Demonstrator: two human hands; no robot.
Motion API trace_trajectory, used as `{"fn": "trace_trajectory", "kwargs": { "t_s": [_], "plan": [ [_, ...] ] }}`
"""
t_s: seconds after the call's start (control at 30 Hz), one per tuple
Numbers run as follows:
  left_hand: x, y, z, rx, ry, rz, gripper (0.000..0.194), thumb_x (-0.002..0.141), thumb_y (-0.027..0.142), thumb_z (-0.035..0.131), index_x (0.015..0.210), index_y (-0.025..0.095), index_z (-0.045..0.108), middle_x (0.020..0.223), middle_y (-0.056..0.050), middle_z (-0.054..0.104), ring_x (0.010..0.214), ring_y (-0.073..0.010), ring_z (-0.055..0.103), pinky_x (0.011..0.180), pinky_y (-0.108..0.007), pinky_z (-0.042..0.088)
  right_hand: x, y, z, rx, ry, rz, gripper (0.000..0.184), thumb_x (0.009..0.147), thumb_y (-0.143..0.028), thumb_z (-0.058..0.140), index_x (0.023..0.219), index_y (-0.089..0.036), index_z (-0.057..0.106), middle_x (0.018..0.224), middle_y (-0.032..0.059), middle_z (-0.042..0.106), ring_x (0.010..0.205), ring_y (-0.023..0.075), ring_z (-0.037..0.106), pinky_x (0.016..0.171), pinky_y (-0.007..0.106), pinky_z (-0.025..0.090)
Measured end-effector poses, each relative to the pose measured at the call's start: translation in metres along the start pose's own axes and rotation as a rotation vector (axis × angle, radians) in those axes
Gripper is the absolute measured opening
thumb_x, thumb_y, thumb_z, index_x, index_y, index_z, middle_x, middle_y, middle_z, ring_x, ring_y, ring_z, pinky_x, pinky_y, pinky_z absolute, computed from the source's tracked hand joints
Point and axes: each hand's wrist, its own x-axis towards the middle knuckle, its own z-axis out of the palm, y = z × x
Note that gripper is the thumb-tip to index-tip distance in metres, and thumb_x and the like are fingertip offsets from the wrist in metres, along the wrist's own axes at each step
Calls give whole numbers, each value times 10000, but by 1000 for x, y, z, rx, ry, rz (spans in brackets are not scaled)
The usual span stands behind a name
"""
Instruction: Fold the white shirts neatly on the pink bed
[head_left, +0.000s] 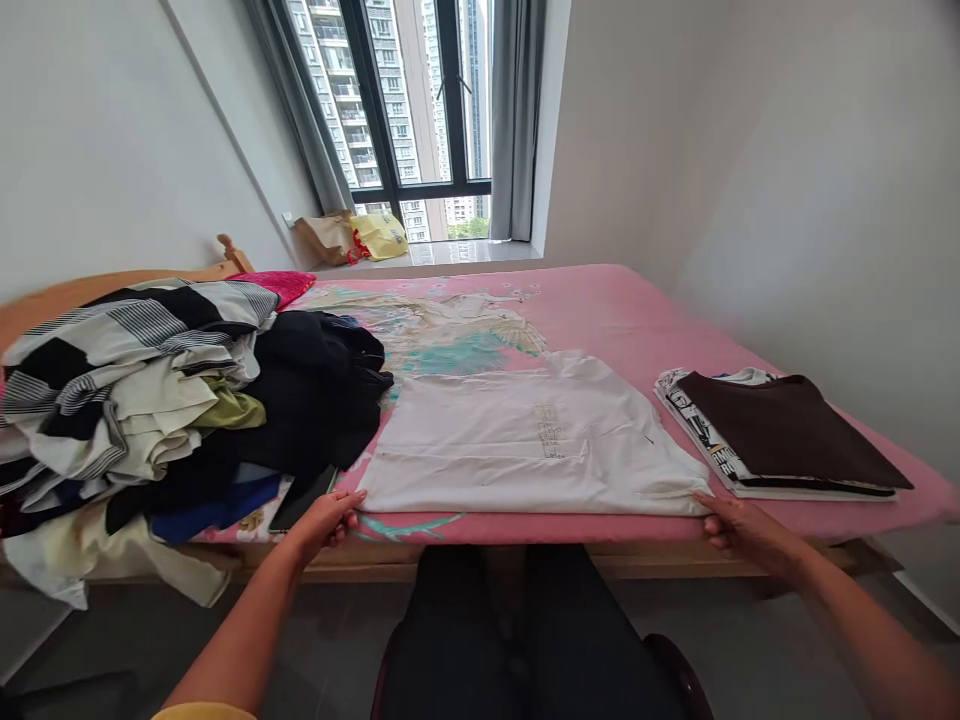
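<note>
- White shirt (480, 440) lies flat on the pink sheet (600, 315) between a clothes heap (319, 390) and a neat stack (795, 430)
- Left hand (328, 522) pinches one near corner, right hand (739, 530) the other, fingers curled in
- Mid-fold, I'd guess; next move probably wants both corners lifted evenly
- Bed's (360, 567) by a window (420, 110) with grey curtains (517, 120)

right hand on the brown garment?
No, the right hand pinches the near right corner of the white garment, apart from the brown garment.
</note>
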Motion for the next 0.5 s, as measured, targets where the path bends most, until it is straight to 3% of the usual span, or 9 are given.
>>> {"fn": "trace_trajectory", "kwargs": {
  "t_s": [0.17,0.37,0.5],
  "plan": [
    [-4,6,5,67,-20,-15,494,508,647,629,628,191,482,438,67,414,366,-56,299,403,-214,214,0,0,-2,-15,-12,17,435,716,-571,659,748,-236,384,569,-45,529,445,91,512,391,193,382],
    [-9,6,-7,197,-65,-27,427,544,583,618,570,196,440,450,64,405,359,-51,275,399,-212,169,-4,-5,-7,-68,-51,64,480,676,-582,684,729,-231,360,547,-43,509,423,86,481,358,182,336],
    [-14,9,-2,329,-13,16,397,549,565,616,590,200,468,441,64,388,367,-74,302,400,-225,202,-3,-5,-4,-145,-9,21,495,680,-639,644,749,-235,367,550,-26,526,413,96,474,357,199,333]
  ]
}}
